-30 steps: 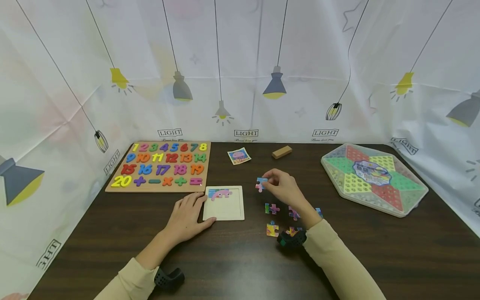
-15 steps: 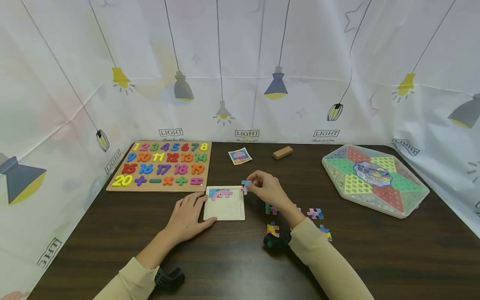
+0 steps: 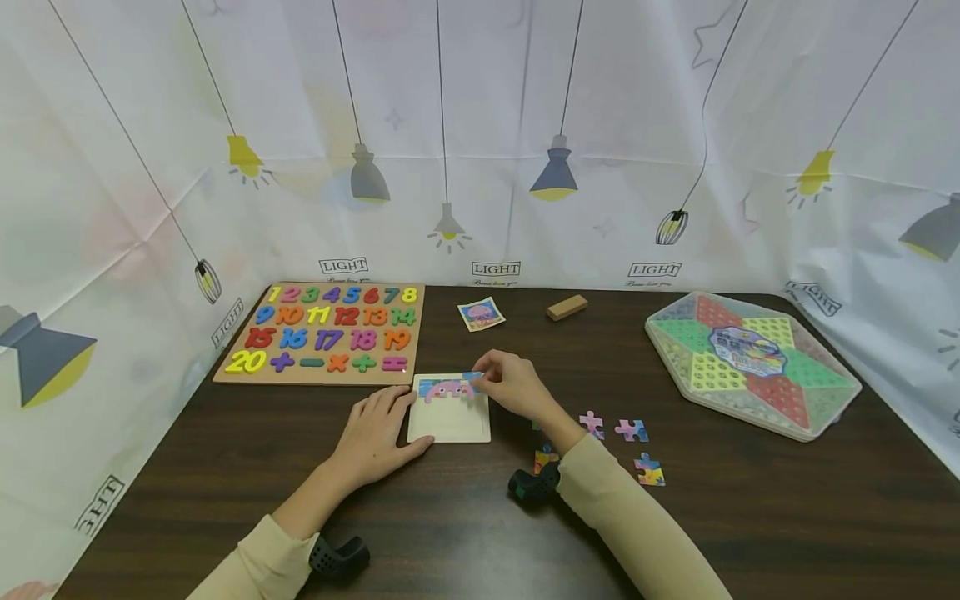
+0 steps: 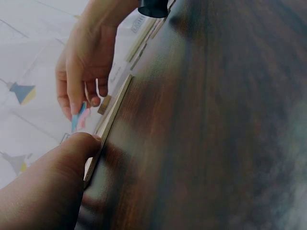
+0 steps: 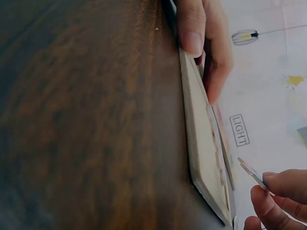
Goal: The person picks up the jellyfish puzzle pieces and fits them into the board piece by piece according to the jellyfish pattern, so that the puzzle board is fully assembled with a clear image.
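Note:
A square, pale wooden puzzle tray (image 3: 450,425) lies on the table, with joined pieces of a pink creature on blue (image 3: 444,389) along its far side. My left hand (image 3: 375,429) rests at the tray's left side; its thumb (image 4: 79,148) touches the near edge. Between thumb and fingers my right hand (image 3: 516,385) pinches a blue-and-pink jigsaw piece (image 3: 471,380) over the tray's far right corner. In the right wrist view that piece (image 5: 252,173) is tilted and raised above the tray.
Several loose jigsaw pieces (image 3: 632,430) lie right of the tray, some hidden by my right arm. Behind are a number board (image 3: 322,333), a small picture card (image 3: 482,314) and a wooden block (image 3: 567,307). A hexagonal game box (image 3: 750,362) lies at the right.
My right hand has carried the jigsaw piece leftward, from beside the tray to over its far right corner. The left hand has stayed at the tray.

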Action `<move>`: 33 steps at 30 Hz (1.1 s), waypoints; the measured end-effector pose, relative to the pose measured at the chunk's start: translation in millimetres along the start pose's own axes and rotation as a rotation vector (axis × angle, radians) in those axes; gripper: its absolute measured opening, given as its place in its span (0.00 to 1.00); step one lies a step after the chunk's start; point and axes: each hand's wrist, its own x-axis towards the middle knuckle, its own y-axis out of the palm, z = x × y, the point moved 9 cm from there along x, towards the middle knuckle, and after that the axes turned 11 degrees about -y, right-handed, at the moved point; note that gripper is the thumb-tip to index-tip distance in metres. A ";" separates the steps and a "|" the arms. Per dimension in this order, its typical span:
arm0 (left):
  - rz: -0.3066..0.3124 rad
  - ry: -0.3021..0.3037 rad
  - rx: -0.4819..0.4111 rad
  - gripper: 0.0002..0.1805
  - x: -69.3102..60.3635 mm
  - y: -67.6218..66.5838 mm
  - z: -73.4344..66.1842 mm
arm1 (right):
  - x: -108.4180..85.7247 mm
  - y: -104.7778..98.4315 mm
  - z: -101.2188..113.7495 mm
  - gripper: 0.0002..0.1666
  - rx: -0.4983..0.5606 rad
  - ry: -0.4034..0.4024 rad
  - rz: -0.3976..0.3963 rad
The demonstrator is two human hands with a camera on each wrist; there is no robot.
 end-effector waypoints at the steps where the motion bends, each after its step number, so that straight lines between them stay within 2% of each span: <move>1: -0.001 0.001 0.000 0.40 -0.1 -0.1 0.0 | 0.6 1.6 -0.8 0.08 -0.004 0.003 0.001; 9: -0.010 0.010 0.000 0.40 -0.8 -2.1 -1.3 | 4.3 9.4 -4.7 0.09 -0.039 0.025 0.016; 26: 0.007 -0.001 0.004 0.40 -1.8 -1.1 -0.7 | 5.3 10.4 -5.5 0.08 -0.185 -0.006 -0.020; 33: 0.001 0.006 0.007 0.40 -0.7 -1.7 -1.1 | 5.5 9.7 -4.8 0.09 -0.228 0.020 -0.013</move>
